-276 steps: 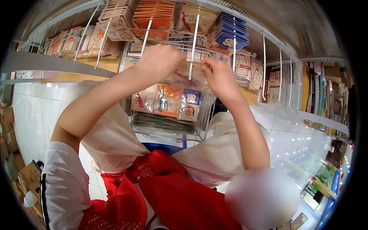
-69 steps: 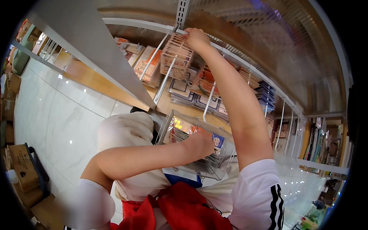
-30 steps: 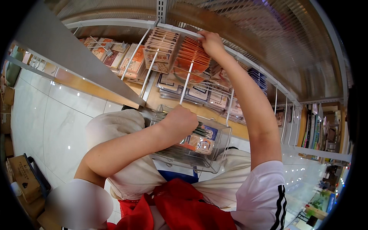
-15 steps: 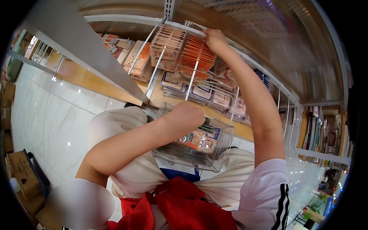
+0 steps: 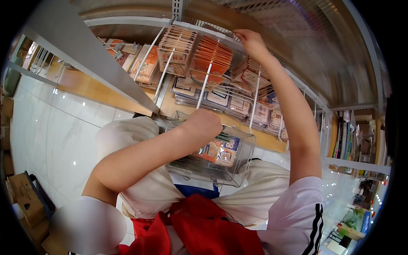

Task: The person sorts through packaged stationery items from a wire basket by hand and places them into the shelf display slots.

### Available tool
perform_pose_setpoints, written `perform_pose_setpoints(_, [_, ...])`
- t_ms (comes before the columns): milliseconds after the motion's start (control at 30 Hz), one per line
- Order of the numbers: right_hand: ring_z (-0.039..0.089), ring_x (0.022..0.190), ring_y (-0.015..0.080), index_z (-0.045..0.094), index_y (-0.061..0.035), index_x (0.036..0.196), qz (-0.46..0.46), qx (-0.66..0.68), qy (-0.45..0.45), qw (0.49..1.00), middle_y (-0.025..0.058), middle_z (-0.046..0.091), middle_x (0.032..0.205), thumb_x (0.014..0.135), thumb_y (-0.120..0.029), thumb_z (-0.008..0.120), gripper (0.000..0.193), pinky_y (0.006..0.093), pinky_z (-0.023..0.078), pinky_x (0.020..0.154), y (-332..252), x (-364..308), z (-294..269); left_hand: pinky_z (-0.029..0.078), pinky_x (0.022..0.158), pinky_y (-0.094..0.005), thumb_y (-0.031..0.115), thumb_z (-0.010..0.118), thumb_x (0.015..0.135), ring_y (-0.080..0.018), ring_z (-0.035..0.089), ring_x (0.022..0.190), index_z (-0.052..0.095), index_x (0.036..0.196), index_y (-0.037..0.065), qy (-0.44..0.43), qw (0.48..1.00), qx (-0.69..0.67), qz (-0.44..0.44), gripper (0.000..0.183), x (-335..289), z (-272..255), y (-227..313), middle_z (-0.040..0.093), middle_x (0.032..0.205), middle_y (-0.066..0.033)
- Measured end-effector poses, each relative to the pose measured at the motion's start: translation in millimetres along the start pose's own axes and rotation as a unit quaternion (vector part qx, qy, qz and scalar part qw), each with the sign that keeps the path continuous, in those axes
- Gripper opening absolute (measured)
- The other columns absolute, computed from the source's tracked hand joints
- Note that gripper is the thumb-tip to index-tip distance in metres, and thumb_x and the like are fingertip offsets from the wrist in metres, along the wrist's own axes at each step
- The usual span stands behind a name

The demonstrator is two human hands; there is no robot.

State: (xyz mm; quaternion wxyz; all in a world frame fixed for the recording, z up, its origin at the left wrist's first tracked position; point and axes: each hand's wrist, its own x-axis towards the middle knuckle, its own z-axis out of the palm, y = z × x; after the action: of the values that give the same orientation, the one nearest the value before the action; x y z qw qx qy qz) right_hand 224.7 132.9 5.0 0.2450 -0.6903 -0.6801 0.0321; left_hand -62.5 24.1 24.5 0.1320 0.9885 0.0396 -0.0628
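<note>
My left hand [image 5: 206, 123] is closed, back of the hand up, over a clear-walled wire basket [image 5: 243, 168]; whatever its fingers hold is hidden. Inside the basket lies a flat printed packet [image 5: 225, 153] in orange, blue and cream, with green edges beside it. Far up at the rack's back rail, my right hand [image 5: 253, 44] has its fingers bent together, tips mostly out of sight. To its left hang orange packets [image 5: 212, 57] in a thick row on a white hook [image 5: 205, 85]. Cream-and-orange packets [image 5: 175, 49] hang further left.
Blue-and-white packets [image 5: 216, 100] lie on the wooden shelf [image 5: 272, 143] below the hooks. A grey upright [image 5: 97, 63] slants across the left. Cardboard boxes [image 5: 23, 189] stand on the tiled floor at left. Books [image 5: 344, 138] fill a shelf at right.
My right hand has moved rightward along the back rail, away from the orange packets. My left hand stays over the basket. The whole view has shifted slightly.
</note>
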Motion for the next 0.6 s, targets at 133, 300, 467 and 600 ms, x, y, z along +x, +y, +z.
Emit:
perform_pose_setpoints(133, [0.056, 0.097, 0.0345, 0.061, -0.0031, 0.105, 0.069, -0.045, -0.046, 0.996, 0.018, 0.061, 0.103, 0.083, -0.025, 0.056, 0.031, 0.0383, 0.044, 0.084, 24, -41, -32, 0.05, 0.063, -0.0351, 0.007, 0.063, 0.063, -0.0272, 0.063, 0.07, 0.065, 0.07, 0.004, -0.05, 0.998, -0.029, 0.028, 0.008, 5, -6, 9, 0.063, 0.073, -0.0124])
perform_pose_setpoints(300, [0.058, 0.094, 0.0331, 0.059, -0.0002, 0.106, 0.087, -0.052, -0.035, 0.994, 0.0211, 0.061, 0.099, 0.082, -0.023, 0.059, 0.033, 0.0356, 0.044, 0.08, 59, -66, -28, 0.05, 0.062, -0.0362, 0.008, 0.062, 0.063, -0.028, 0.063, 0.071, 0.065, 0.068, 0.005, -0.054, 0.997, -0.03, 0.036, 0.007, 13, -3, 15, 0.063, 0.073, -0.0126])
perform_pose_setpoints(467, [0.056, 0.095, 0.0363, 0.061, -0.0025, 0.103, 0.085, 0.002, -0.031, 0.996, 0.0198, 0.061, 0.098, 0.08, -0.023, 0.06, 0.031, 0.0382, 0.044, 0.082, 61, -62, -26, 0.049, 0.063, -0.036, 0.009, 0.061, 0.063, -0.0276, 0.063, 0.071, 0.064, 0.066, 0.005, -0.018, 0.999, -0.025, 0.036, 0.006, 17, 4, 11, 0.062, 0.071, -0.0119])
perform_pose_setpoints(600, [0.056, 0.094, 0.0366, 0.062, -0.0042, 0.102, 0.08, -0.004, -0.032, 0.996, 0.0196, 0.061, 0.098, 0.08, -0.023, 0.059, 0.029, 0.0384, 0.044, 0.081, 46, -52, -16, 0.049, 0.062, -0.0358, 0.008, 0.06, 0.064, -0.0271, 0.062, 0.07, 0.063, 0.064, 0.006, 0.031, 0.997, -0.014, 0.066, 0.004, 19, 10, 7, 0.061, 0.068, -0.0109])
